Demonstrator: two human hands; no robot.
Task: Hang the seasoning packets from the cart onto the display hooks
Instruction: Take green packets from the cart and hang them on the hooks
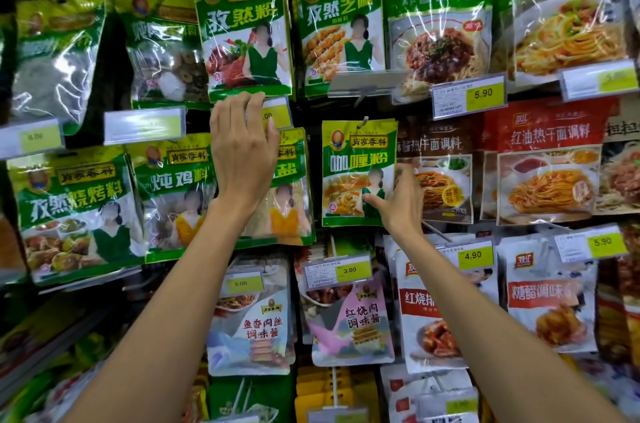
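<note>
Packed display rack (300, 111) ahead, glossy crinkled plastic everywhere. Your right hand (398, 201) pinches the flat curry packet (356, 163) at its lower corner, thumb in front. Push it squarely back along the thin wire hook (363, 121) above your fingers. Your left hand (242, 149), fingers together, covers a stiff price tag (277, 115); whether it grips, I can't tell.

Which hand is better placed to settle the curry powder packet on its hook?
Right. The right hand pinches the curry powder packet by its lower right edge; the left hand is up at a neighbouring price label.
</note>
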